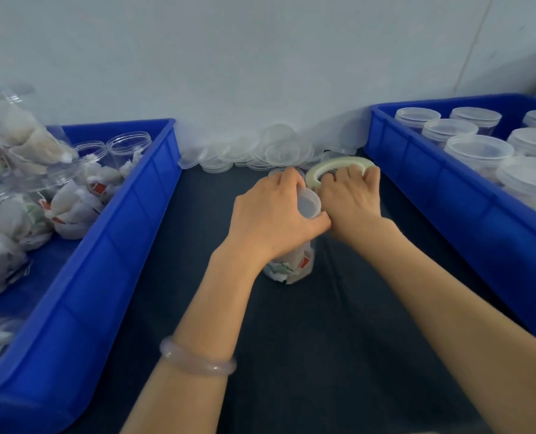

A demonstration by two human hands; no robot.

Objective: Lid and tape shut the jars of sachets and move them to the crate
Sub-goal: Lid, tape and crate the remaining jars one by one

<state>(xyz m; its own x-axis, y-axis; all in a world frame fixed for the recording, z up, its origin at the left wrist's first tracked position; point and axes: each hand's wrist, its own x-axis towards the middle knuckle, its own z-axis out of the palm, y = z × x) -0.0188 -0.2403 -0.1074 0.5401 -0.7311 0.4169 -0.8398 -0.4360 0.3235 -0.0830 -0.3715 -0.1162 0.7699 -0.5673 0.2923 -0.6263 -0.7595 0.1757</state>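
A clear jar of sachets (291, 267) stands upright on the dark table between two blue crates, with a clear lid (308, 204) on top. My left hand (270, 217) grips the jar's top around the lid. My right hand (351, 198) holds a roll of clear tape (329, 166) right beside the lid, fingers curled through and over the roll. The left blue crate (82, 292) holds open jars stuffed with sachets (72, 211). The right blue crate (467, 214) holds several lidded jars (476, 150).
A pile of loose clear lids (260, 151) lies against the white wall behind the jar. The dark table surface (307, 355) runs between the crates toward me. A pale bangle (198, 358) sits on my left wrist.
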